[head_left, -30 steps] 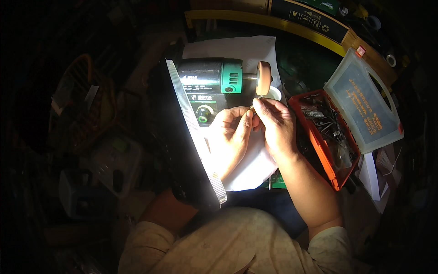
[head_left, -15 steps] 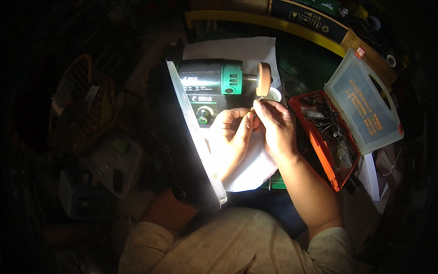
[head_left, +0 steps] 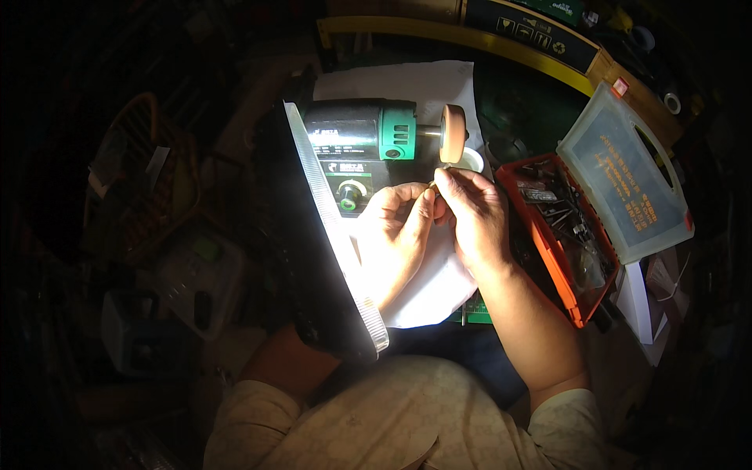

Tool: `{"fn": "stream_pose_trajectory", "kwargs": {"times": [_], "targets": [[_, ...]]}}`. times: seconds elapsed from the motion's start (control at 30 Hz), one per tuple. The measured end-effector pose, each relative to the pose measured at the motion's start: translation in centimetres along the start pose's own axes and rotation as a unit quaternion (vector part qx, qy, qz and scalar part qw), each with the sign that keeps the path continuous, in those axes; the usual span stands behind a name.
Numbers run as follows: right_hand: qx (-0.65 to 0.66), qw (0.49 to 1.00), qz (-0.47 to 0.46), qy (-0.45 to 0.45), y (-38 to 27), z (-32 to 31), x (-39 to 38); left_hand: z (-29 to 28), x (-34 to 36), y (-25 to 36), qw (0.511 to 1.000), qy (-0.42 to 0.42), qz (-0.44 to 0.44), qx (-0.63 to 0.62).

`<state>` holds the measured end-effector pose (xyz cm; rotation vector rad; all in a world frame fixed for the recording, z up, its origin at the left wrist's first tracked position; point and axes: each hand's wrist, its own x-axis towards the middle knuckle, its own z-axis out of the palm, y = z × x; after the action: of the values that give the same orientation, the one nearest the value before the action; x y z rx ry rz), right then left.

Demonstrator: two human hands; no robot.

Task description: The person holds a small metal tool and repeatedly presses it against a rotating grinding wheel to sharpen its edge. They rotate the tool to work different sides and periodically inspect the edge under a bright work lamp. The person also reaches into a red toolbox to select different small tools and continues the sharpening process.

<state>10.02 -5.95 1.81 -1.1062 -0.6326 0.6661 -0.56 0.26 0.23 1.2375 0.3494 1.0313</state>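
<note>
A small brass-coloured piece is pinched in the fingertips of both my hands, just below a tan wheel on the shaft of a green and black bench grinder. My left hand has its fingers curled and its thumb pressed toward the piece. My right hand grips from the right, thumb uppermost; both hands cover much of the piece. Whether the piece touches the wheel I cannot tell. Behind my fingers is a white round container, partly hidden. A white sheet lies under the grinder.
A black lamp with a bright ridged edge stands close at the left, over my left forearm. At the right is an open orange toolbox with metal bits and a translucent lid. A yellow rail runs along the back.
</note>
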Motion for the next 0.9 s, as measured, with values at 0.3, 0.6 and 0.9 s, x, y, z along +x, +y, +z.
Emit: {"fn": "stream_pose_trajectory", "kwargs": {"times": [0.3,0.6,0.9], "targets": [[-0.002,1.0,0.007,-0.004,-0.01,-0.05,0.07,-0.3,-0.07,-0.14,0.998,0.01,0.004,0.067],[-0.003,1.0,0.006,-0.002,-0.11,-0.01,-0.01,-0.4,0.05,-0.38,0.998,0.004,-0.009,0.055],[0.0,1.0,0.006,-0.009,-0.05,-0.18,-0.17,-0.17,-0.22,-0.04,0.999,0.013,-0.006,0.041]]}}
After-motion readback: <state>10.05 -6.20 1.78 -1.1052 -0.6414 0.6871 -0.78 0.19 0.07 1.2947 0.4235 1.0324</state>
